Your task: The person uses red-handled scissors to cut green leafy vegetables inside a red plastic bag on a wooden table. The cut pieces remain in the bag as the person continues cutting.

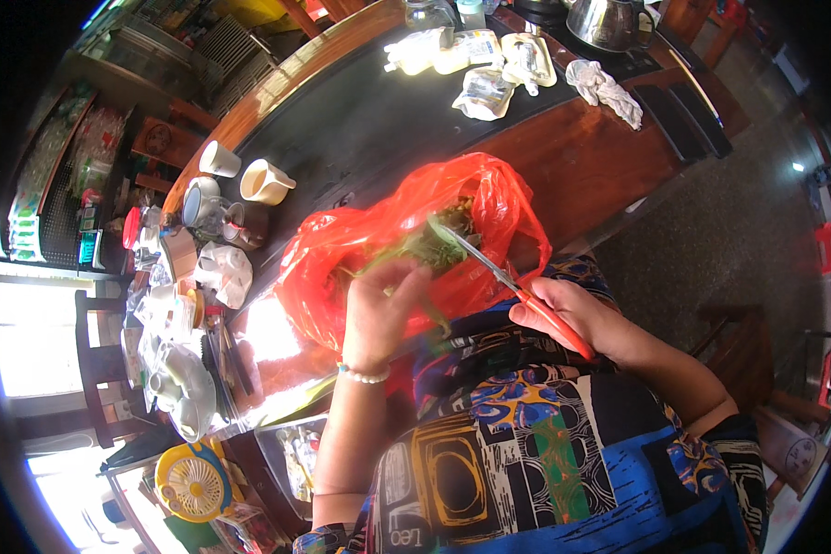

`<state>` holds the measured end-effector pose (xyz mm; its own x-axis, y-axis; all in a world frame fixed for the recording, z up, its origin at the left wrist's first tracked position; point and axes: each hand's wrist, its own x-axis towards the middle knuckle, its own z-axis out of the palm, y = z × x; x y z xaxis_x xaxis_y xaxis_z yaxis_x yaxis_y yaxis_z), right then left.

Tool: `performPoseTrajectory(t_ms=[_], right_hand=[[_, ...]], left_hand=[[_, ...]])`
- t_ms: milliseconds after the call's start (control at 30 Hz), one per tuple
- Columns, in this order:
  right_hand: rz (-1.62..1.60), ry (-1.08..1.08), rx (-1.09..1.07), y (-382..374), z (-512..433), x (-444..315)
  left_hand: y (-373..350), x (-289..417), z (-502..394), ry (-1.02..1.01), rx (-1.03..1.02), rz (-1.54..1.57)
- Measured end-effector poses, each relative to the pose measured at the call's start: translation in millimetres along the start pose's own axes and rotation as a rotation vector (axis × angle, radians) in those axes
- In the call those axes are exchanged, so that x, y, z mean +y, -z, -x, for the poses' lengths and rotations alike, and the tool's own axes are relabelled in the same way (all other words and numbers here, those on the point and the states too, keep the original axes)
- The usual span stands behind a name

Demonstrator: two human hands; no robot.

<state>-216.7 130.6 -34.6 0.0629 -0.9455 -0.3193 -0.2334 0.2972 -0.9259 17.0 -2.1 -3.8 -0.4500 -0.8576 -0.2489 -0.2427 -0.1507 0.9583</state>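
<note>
A red plastic bag (415,201) lies open on the wooden table in front of me, with leafy greens (443,249) inside. Over the bag's near side, my left hand (384,305) has its fingers closed around a thin green stem (435,313), partly hidden by the hand. A beaded bracelet circles that wrist. My right hand (568,311) grips scissors (488,262) by their orange-red handles. Their blades point up and left into the bag opening and look nearly together. The blade tips reach a pale green leaf.
White spouted pouches (485,90), a crumpled cloth (604,93) and a metal kettle (606,24) stand at the far side. Cups (266,182), jars and a white plastic bag (223,273) crowd the left end. A yellow fan (194,483) is at lower left.
</note>
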Motion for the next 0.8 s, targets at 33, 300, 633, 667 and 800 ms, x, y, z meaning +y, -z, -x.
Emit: performPoseTrajectory(t_ms=[33,300,633,667,800], right_hand=[[0.007,-0.008,-0.005,0,1,0],[-0.121,0.091,-0.079,-7,1,-3],[0.009,-0.039,-0.121,5,5,2],[-0.03,-0.007,-0.135,3,5,5],[-0.02,-0.009,-0.164,3,6,15]], left_hand=[[-2,-1,-1,0.018,0.052,-0.025],[-16,-10,-4,0.008,0.045,0.015],[6,-23,-7,-0.065,0.053,0.035],[8,-24,-9,-0.053,0.097,-0.022],[14,-21,-11,-0.032,0.08,-0.104]])
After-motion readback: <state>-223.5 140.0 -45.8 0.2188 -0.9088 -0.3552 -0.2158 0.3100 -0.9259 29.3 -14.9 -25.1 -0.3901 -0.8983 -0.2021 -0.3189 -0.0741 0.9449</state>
